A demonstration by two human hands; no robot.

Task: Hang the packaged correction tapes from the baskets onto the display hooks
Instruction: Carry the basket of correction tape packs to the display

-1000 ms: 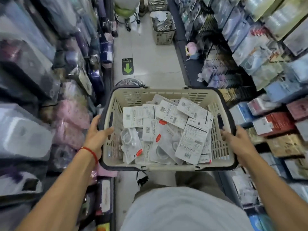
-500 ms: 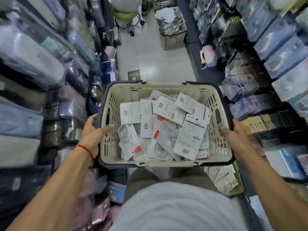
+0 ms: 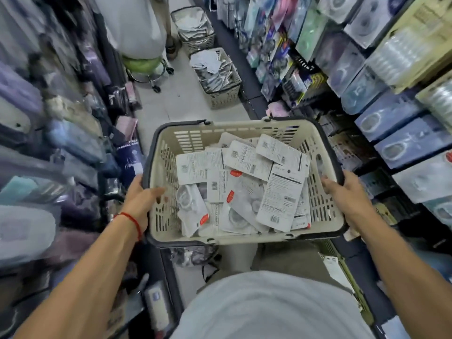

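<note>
— Basket point(image 3: 186, 133) moved? 
— Farther up the aisle; left hand point(image 3: 141, 204) and right hand point(image 3: 342, 194) still grip its side rims, correction tapes point(image 3: 244, 187) inside.
— Room? 
— Floor point(image 3: 186, 101) ahead, two baskets point(image 3: 220, 79) far right.

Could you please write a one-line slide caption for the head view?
Both hands, left and right, grip a beige basket of packaged correction tapes in a shop aisle.

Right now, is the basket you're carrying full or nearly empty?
Partly full: packaged correction tapes cover the floor of the basket in a loose pile, well below its rim, between both gripping hands.
</note>
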